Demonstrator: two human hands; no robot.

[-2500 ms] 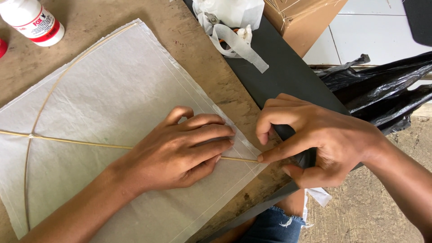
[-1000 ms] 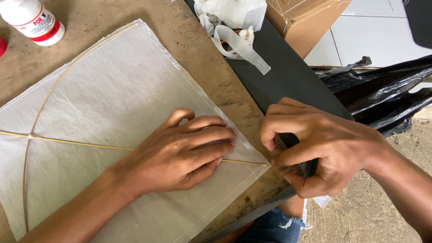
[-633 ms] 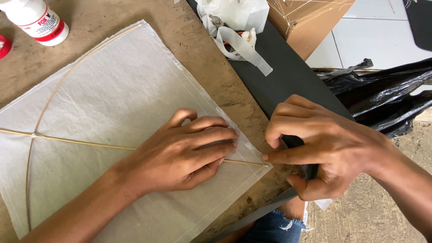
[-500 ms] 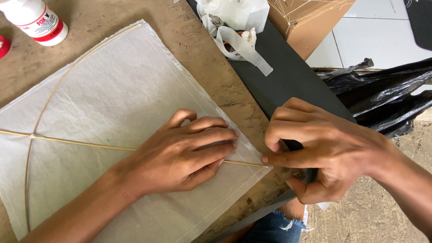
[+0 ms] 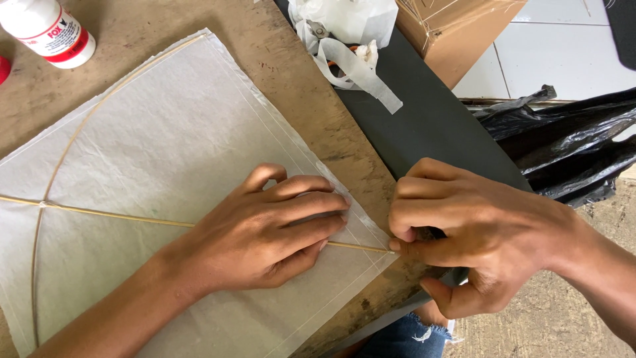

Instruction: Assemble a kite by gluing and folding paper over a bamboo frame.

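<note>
A worn brown wooden tabletop with a dark grey sheet along its edge stands over white floor tiles and rough concrete floor in daylight.

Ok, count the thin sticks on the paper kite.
2. A straight stick runs across the paper under the left hand to the right hand; a curved stick crosses it at left.

The glue bottle is cut off at the upper left of the frame; the bamboo stick is partly hidden under the left hand.
</note>
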